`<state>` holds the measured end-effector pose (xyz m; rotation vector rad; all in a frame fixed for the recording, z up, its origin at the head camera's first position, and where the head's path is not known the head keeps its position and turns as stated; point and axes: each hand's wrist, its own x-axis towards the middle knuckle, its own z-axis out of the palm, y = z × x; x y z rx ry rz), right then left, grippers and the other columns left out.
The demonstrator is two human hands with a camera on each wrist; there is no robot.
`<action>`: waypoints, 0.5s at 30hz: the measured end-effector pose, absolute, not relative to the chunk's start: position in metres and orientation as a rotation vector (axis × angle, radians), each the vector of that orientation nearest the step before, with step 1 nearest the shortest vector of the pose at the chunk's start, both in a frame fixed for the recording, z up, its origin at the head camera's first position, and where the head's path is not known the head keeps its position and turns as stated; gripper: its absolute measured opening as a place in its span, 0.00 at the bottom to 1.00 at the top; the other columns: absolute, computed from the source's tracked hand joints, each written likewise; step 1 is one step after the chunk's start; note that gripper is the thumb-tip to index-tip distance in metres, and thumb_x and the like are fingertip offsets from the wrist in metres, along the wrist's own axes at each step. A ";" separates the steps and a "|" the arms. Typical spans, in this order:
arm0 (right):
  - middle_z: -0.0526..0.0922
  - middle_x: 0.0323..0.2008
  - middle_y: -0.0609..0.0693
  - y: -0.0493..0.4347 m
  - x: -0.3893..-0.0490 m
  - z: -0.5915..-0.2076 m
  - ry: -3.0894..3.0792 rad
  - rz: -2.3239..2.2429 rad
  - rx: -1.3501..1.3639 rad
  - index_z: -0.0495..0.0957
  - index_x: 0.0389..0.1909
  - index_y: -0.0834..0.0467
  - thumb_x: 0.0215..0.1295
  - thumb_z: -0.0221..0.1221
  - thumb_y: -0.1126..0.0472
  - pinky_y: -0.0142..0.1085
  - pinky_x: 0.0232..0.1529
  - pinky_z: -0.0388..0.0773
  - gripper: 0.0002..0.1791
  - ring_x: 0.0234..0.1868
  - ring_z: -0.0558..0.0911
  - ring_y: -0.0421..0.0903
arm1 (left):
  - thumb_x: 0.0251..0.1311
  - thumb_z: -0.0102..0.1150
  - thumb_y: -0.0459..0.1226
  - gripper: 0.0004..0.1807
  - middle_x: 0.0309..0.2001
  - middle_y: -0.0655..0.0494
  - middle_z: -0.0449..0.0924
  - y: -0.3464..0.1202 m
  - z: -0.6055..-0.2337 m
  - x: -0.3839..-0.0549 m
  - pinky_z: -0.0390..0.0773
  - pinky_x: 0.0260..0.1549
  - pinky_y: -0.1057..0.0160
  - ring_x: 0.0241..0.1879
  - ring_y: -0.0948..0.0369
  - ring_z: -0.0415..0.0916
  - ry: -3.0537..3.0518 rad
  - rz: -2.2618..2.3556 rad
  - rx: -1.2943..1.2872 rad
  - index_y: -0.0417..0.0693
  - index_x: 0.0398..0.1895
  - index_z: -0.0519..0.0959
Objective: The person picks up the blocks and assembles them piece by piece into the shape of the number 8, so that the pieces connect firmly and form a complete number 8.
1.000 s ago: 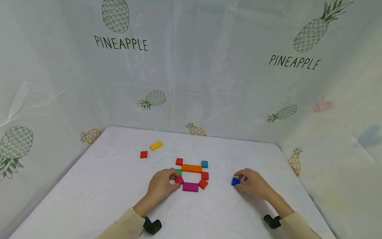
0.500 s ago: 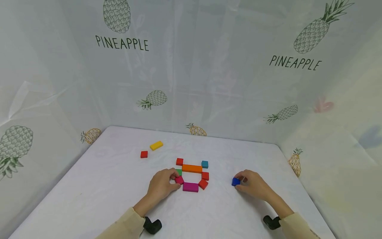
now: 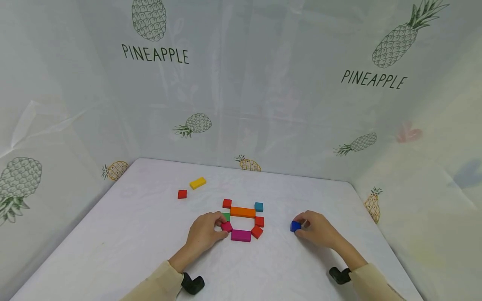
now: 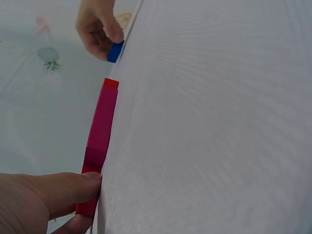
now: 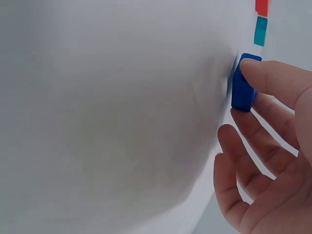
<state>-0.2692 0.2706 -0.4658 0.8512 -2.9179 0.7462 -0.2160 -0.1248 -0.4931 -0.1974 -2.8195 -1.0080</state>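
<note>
My left hand (image 3: 204, 231) pinches a crimson block (image 3: 226, 226) between thumb and finger, at the lower left corner of a ring of blocks. Beside that block lies a magenta block (image 3: 241, 235), and a green block (image 3: 226, 216) shows partly behind my fingertips. Off to the right, my right hand (image 3: 317, 229) holds a blue block (image 3: 295, 226) by its thumb and fingers. In the right wrist view the blue block (image 5: 244, 84) sits between thumb and fingertips, close to the tabletop; the other fingers are loosely bent.
An orange bar (image 3: 242, 212) tops the ring, with a red block (image 3: 227, 203) and a teal block (image 3: 259, 207) at its ends. Two red blocks, one of them tilted (image 3: 257, 232), form the right side. A yellow block (image 3: 198, 183) and another red block (image 3: 182, 194) lie at the back left.
My right hand has shifted slightly left and away from me with the blue block. The left hand keeps its place on the crimson block.
</note>
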 end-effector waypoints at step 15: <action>0.86 0.45 0.46 0.238 -0.310 -0.457 -2.972 0.721 0.781 0.86 0.54 0.57 0.64 0.74 0.61 0.37 0.43 0.82 0.18 0.45 0.83 0.46 | 0.53 0.82 0.39 0.15 0.33 0.62 0.80 -0.125 -0.493 -0.216 0.74 0.36 0.58 0.35 0.61 0.73 -2.807 -1.012 -0.219 0.56 0.39 0.84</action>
